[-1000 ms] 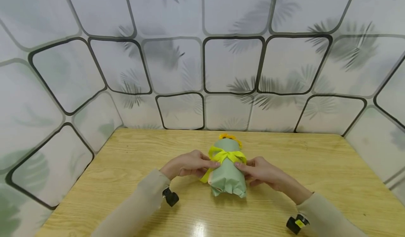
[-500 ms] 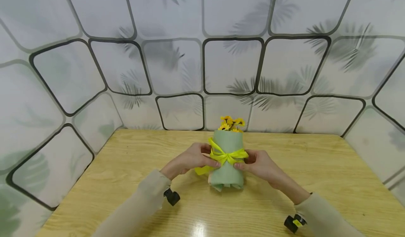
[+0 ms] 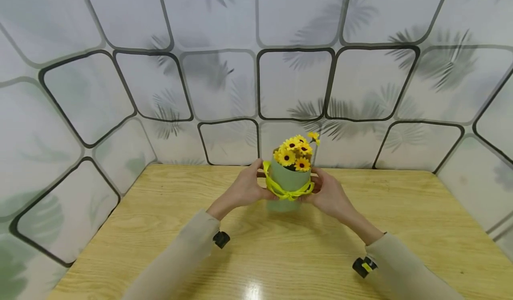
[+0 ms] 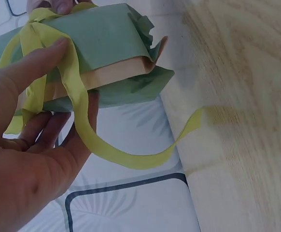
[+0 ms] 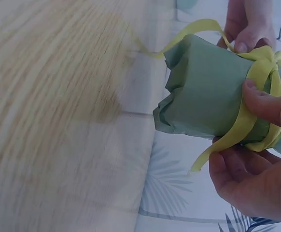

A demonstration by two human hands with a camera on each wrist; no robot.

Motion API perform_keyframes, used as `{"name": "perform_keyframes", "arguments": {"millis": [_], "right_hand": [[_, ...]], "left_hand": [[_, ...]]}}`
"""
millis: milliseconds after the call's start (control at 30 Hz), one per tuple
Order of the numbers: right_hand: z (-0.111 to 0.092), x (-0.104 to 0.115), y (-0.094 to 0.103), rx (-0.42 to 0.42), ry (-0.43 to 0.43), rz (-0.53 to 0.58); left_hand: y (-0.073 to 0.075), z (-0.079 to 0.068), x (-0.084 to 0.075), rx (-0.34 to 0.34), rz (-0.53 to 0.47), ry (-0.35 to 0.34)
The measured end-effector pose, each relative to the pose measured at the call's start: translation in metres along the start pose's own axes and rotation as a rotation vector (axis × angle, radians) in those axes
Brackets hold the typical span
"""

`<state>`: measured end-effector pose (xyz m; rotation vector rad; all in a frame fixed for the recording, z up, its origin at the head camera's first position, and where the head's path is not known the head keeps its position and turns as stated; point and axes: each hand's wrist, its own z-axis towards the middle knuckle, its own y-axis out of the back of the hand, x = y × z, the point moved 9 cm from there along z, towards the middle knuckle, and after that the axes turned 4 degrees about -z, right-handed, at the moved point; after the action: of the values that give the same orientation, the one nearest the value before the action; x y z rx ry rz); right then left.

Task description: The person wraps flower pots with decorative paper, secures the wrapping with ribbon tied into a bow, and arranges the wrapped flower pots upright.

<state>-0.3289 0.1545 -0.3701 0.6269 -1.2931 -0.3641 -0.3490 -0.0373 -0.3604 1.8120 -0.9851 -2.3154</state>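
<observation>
Between both hands is a small bouquet of yellow flowers (image 3: 291, 151) in a rolled pale green paper wrap (image 3: 289, 180), its flower end tipped up and toward me. A yellow ribbon (image 3: 289, 195) circles the wrap and is tied in a bow at the front. My left hand (image 3: 247, 185) grips the wrap from the left, thumb in front by the bow. From the right, my right hand (image 3: 329, 194) holds it the same way. In the left wrist view, a loose ribbon tail (image 4: 135, 160) hangs below the wrap, whose folded bottom edge (image 4: 147, 36) is crumpled.
A wooden table (image 3: 248, 255) spreads beneath the hands. Behind it stands a patterned cloth backdrop (image 3: 224, 86), which also rises along the left and right sides. Small black cameras (image 3: 221, 239) are strapped at both wrists.
Both hands have raised the bouquet and tilted it from lying back to nearly upright. The flowers, mostly hidden a second ago, now show fully above the wrap.
</observation>
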Motion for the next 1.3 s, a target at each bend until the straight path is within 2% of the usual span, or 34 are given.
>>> {"name": "perform_keyframes", "arguments": {"millis": [100,333,567,733,900,1067,1300], "right_hand": [[0.006,-0.003,-0.002,-0.017,0.006,-0.034],[0.012,-0.011,-0.008,-0.023,0.0,-0.065],[0.015,-0.009,-0.009,-0.034,-0.01,-0.069],[0.014,-0.011,-0.014,-0.043,-0.027,-0.098],[0.012,-0.013,-0.019,-0.033,-0.039,-0.123],[0.01,-0.015,-0.02,-0.031,-0.055,-0.138],[0.012,-0.019,-0.026,-0.026,-0.063,-0.213]], "left_hand": [[0.0,0.004,0.001,-0.008,0.054,-0.013],[-0.003,0.008,0.01,0.02,0.092,-0.021],[0.0,0.015,0.003,0.054,0.156,-0.038],[0.0,0.013,0.002,0.067,0.223,-0.026],[-0.002,0.009,0.013,0.058,0.197,-0.002],[-0.006,0.008,0.018,0.071,0.125,-0.015],[-0.008,0.008,0.025,0.068,0.093,0.013]]}}
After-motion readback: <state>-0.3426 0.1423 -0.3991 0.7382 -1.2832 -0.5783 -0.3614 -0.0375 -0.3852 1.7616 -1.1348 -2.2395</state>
